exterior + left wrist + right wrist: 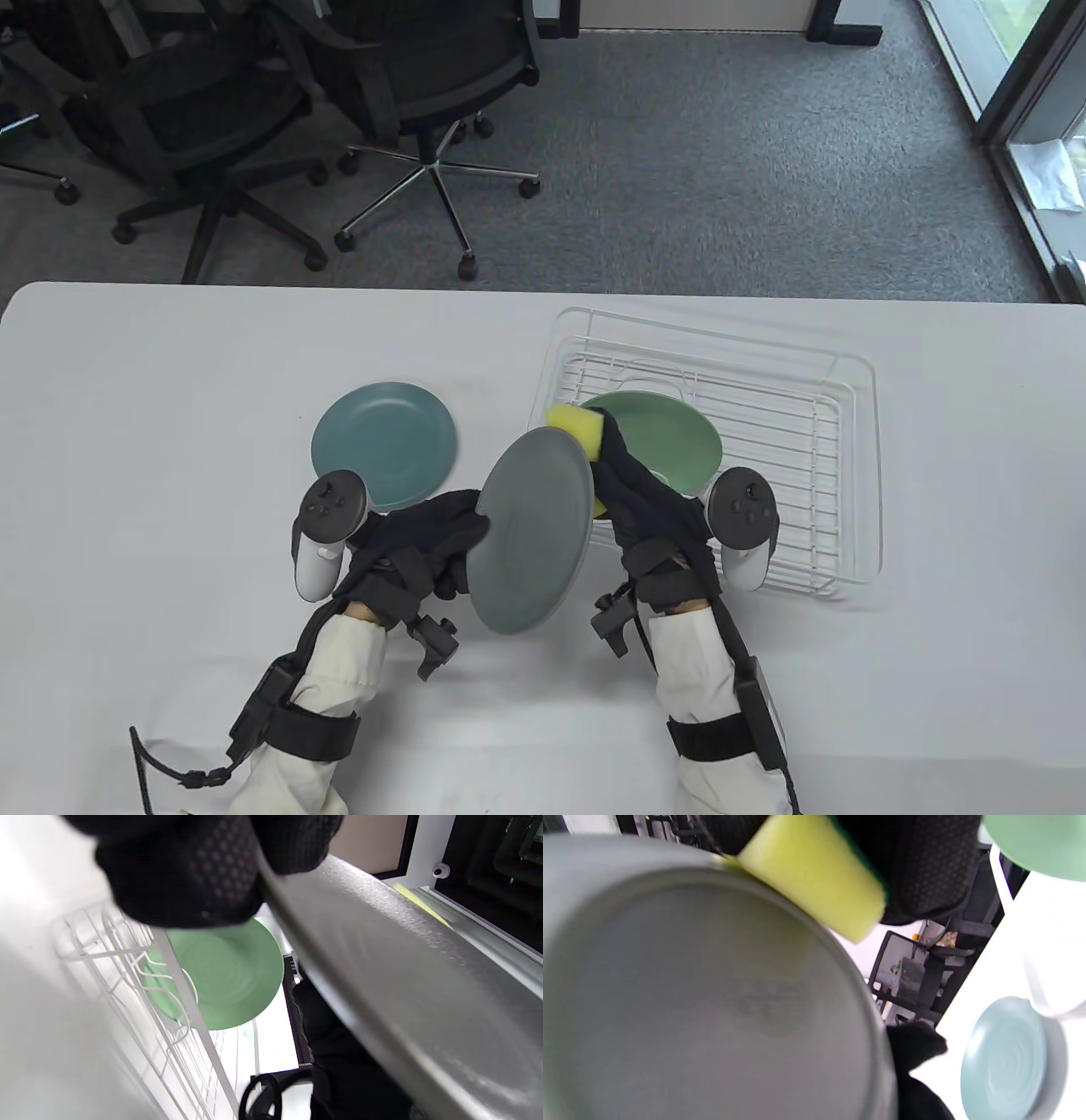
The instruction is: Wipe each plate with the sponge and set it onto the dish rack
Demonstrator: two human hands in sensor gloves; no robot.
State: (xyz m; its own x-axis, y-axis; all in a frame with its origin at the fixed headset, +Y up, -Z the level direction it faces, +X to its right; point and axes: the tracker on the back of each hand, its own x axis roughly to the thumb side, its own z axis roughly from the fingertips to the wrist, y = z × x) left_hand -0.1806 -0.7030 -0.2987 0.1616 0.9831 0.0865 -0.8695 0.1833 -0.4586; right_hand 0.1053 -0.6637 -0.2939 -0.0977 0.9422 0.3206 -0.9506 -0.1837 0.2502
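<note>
Round grey plate [533, 531], rigid and probably slippery, is held tilted above the table, left hand [428, 539] gripping its rim; right hand [649, 509] pinches soft yellow sponge [577, 427] at its upper edge; rim hold judged sound.

L hand [424, 543] came in from bottom edge, forearm in white sleeve w/ black straps, tracker on back of hand. Fingers were curled, gripping the grey plate [533, 531] by its L edge, plate tilted up off the table. R hand [653, 518] reached fwd, also white sleeve + straps, tracker on its outer side. Its fingers [925, 870] pinched the yellow sponge [579, 424], pressed against plate's far rim. Both wrists were raised, hands close together, either side of plate.
</note>
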